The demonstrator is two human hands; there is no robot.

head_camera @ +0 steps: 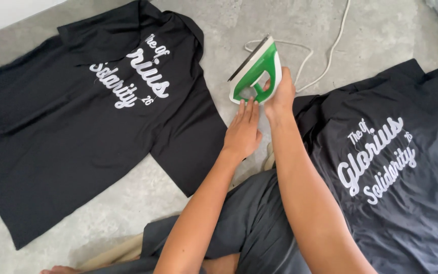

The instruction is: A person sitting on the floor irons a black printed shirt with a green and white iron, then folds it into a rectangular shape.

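Iron (255, 71): green and white, stood on its heel on the grey concrete floor (219, 30); soleplate tilted up, facing left; landmark for all entries below.
Right hand (280, 94): closed round the iron's handle from the right; fingers wrapped through the grip.
Left hand (242, 131): just below the iron; flat, fingers straight and together, fingertips touching its base; held nothing.
Cord (325, 56): white; ran up and right behind the iron.
Left shirt (77, 132): black with white lettering; spread flat left of the iron.
Right shirt (396, 167): black, same lettering; lay right of the iron, below it.
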